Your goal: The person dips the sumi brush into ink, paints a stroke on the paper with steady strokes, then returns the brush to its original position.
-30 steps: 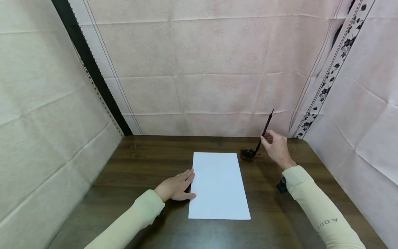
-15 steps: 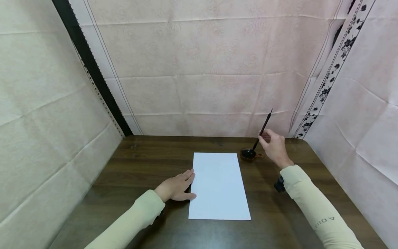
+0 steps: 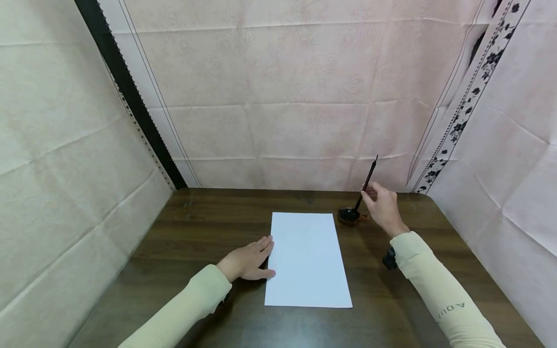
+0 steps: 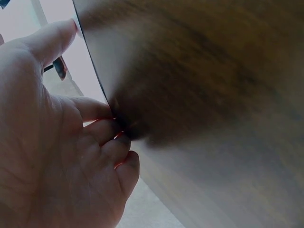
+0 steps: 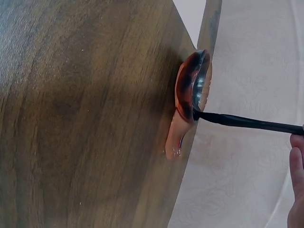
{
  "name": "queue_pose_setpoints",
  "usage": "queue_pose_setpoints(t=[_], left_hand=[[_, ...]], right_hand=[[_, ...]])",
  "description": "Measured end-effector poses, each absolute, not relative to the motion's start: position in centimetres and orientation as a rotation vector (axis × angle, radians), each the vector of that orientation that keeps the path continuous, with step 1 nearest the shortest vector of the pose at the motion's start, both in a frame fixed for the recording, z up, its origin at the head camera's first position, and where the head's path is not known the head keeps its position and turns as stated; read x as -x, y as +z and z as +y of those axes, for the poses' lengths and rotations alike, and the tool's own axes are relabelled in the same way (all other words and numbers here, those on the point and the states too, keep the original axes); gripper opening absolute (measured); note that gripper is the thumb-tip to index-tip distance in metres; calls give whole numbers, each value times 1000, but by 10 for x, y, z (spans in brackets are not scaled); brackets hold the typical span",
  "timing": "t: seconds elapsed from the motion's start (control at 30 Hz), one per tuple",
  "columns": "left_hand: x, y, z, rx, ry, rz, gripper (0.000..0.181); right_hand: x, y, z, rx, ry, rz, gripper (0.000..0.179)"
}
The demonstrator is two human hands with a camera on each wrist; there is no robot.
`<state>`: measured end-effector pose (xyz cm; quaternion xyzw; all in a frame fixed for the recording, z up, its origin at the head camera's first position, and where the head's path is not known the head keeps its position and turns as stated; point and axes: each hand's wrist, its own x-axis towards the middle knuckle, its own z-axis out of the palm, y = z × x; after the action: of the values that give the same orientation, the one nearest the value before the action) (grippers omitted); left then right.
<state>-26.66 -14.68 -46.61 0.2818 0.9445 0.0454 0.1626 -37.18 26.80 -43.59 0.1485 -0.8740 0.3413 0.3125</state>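
Note:
A blank white sheet of paper (image 3: 306,258) lies in the middle of the dark wooden table (image 3: 187,232). My left hand (image 3: 249,260) rests flat on the table with straight fingers touching the sheet's left edge (image 4: 95,85). My right hand (image 3: 382,205) pinches a thin black brush (image 3: 367,182), held upright and tilted. The brush's tip (image 5: 197,114) dips into a small brown dish (image 3: 349,215) of black ink (image 5: 194,90) just beyond the paper's far right corner.
Pale pink cloth walls (image 3: 283,96) close in the table at the back and on both sides. A black device (image 3: 389,259) is strapped to my right wrist. Bare wood shows left, right and in front of the sheet.
My right hand has shifted slightly left and the brush has tilted a little more upright, its tip staying in the ink dish. The left hand and the paper have not moved.

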Motion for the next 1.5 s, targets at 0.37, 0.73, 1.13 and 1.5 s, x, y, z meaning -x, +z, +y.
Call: queue_pose_setpoints(t=[0.37,0.73,1.13,1.5], left_hand=[[270,-468,-148,-802,114,2692,91],[267,-468,-148,-845,110,2685,89],[268,-469,-148,-827,105,2687,90],[268,-468,-147,-825,108,2688,90]], right_hand=[[370,-434,268,-411,869,-2289,15],[371,-430,271,-413,876,-2309,16],[367,-428,271,-427,895,-2309,16],[368,-434,271,-437,898,-2324,17]])
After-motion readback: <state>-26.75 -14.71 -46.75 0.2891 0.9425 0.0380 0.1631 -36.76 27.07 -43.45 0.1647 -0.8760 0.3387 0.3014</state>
